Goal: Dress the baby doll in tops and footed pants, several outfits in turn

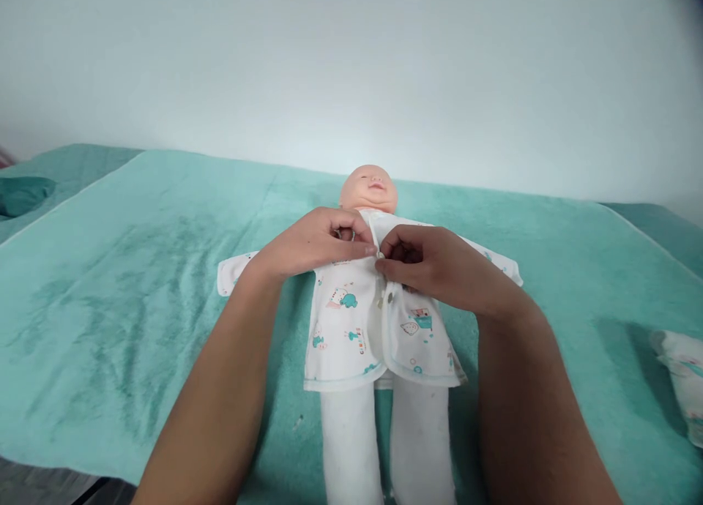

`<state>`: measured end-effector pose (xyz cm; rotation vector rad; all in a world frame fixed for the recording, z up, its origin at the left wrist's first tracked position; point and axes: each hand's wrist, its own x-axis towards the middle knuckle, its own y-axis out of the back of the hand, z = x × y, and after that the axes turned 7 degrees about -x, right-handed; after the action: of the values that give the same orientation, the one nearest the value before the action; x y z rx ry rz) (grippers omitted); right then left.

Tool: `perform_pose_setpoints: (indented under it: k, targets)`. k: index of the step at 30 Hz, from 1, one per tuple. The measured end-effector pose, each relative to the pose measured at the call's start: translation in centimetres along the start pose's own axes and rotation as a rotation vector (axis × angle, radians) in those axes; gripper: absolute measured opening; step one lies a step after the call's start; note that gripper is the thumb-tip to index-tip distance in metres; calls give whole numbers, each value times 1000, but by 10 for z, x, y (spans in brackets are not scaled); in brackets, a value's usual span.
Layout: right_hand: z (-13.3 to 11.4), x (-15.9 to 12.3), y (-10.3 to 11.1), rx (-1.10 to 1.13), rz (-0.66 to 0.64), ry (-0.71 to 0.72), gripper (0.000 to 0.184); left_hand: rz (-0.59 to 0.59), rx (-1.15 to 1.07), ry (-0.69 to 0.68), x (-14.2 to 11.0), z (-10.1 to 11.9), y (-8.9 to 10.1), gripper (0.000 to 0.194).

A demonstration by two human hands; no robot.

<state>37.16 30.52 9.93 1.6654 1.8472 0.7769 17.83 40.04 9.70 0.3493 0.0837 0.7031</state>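
Note:
A baby doll (369, 188) lies on its back on a teal towel (137, 271), its head pointing away from me. It wears a white printed shirt (351, 322) with snaps down the front, and its white cloth legs (351, 439) stretch toward me. My left hand (313, 243) pinches the left edge of the shirt front at the doll's chest. My right hand (433, 267) pinches the right edge beside it. The fingertips of both hands meet at a snap on the chest. Lower down, the shirt's two front panels overlap.
A folded white printed garment (684, 388) lies on the towel at the right edge. A dark teal cloth (22, 194) sits at the far left. A pale wall (351, 66) stands behind the padded surface.

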Motion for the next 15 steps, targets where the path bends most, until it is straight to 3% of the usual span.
perform_pose_setpoints:
  k: [7, 15]
  targets:
    - [0, -3, 4, 87, -54, 21, 11, -30, 68, -3, 0, 1, 1, 21]
    - [10, 2, 0, 230, -46, -41, 17, -40, 113, -7, 0, 3, 1, 23]
